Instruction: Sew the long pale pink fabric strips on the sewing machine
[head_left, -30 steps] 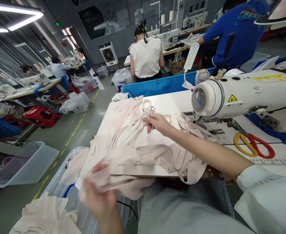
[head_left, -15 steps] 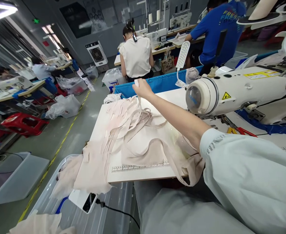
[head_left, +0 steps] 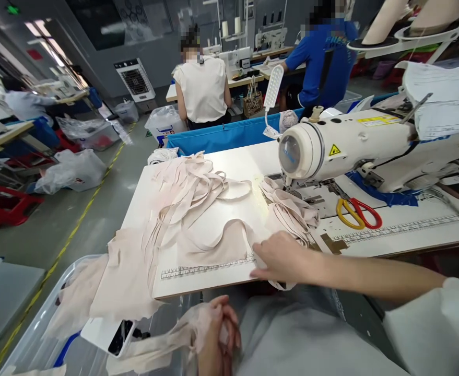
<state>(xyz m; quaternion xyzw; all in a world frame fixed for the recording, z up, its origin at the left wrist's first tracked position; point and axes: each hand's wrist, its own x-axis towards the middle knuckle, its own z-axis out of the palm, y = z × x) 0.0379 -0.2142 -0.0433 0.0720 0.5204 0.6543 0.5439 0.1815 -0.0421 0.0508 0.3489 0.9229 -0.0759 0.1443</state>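
My right hand (head_left: pixel 282 257) is over the front edge of the sewing table, palm down, with thumb and index finger apart. It touches or hovers just above a pale beige fabric strip (head_left: pixel 248 232) that passes beneath it. Below the table edge, my left hand (head_left: pixel 219 334) has its fingers curled round a thin beige fabric piece (head_left: pixel 166 342), which trails to the left. A tangled pile of beige strips (head_left: pixel 192 193) lies on the tabletop. Bunched beige fabric (head_left: pixel 290 211) sits under the white sewing machine (head_left: pixel 339 143).
Red-and-yellow scissors (head_left: pixel 358 213) lie right of the bunched fabric. A printed ruler (head_left: pixel 201 269) runs along the table edge. At lower left, a clear plastic bin (head_left: pixel 29 326) has fabric and a white device (head_left: pixel 107 334) over it. Two people sit at machines beyond the blue cloth trough (head_left: pixel 213 137).
My right hand has come back from the table's far side to its front edge. My left hand has entered below with fabric. The view has turned right, revealing the whole scissors.
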